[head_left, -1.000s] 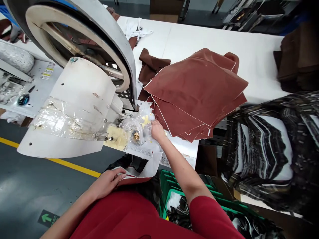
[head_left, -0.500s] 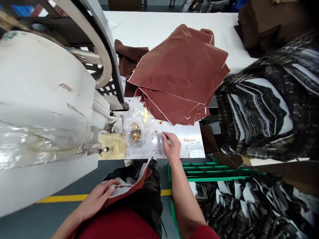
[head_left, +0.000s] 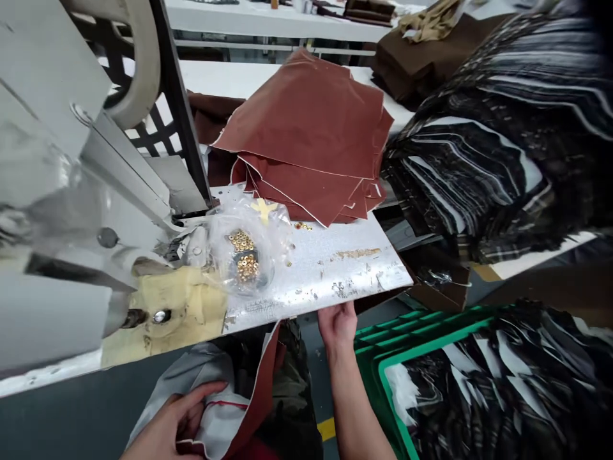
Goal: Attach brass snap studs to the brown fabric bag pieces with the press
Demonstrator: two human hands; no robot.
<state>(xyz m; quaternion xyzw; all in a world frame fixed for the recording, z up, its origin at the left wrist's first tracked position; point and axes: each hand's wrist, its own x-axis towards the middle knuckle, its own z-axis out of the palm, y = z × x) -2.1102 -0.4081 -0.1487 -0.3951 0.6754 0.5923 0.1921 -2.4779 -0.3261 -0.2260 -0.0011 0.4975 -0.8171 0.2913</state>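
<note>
Left grip (head_left: 178, 418) holds cloth (head_left: 260, 391); right grip (head_left: 339, 324), seemingly hidden under tabletop (head_left: 330, 265), I can't tell.

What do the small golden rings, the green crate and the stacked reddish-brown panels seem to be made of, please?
The small rings look like brass-toned metal, shown by their golden glint. The crate seems to be moulded plastic, being evenly green with smooth ribs. The reddish-brown panels look like matte fabric, given their soft drape; the fibre can't be told.

Folded reddish-brown fabric piece with pale grey backing (head_left: 262, 390)
Slack and curved open, backing inward, it hangs below the metal-topped table's (head_left: 316, 268) front edge.
</note>
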